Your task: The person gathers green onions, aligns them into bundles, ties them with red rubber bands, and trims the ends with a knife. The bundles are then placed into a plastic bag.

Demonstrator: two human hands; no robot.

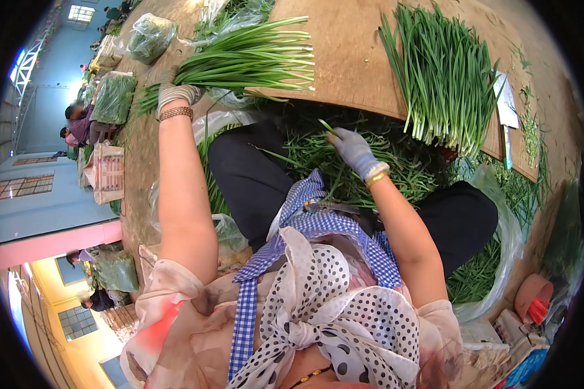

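Note:
My left hand [179, 92], in a striped knit glove, is closed around the leafy end of a bunch of garlic chives [248, 58]; the pale stem ends point right over the wooden board [350, 53]. My right hand [348, 148], in a grey-blue glove, pinches a short piece of green leaf [327, 126] above a heap of loose leaves [360, 167] between my knees. A larger pile of chives [443, 78] lies on the board at right, and beside it rests a cleaver [507, 104] with its handle towards me.
Plastic bags of greens stand by my left knee [215, 170] and right knee [477, 277]. Chopped bits [530, 131] lie along the board's right side. A red container [533, 296] is at lower right. Several people sit at far left near bagged greens [113, 97] and a crate [109, 172].

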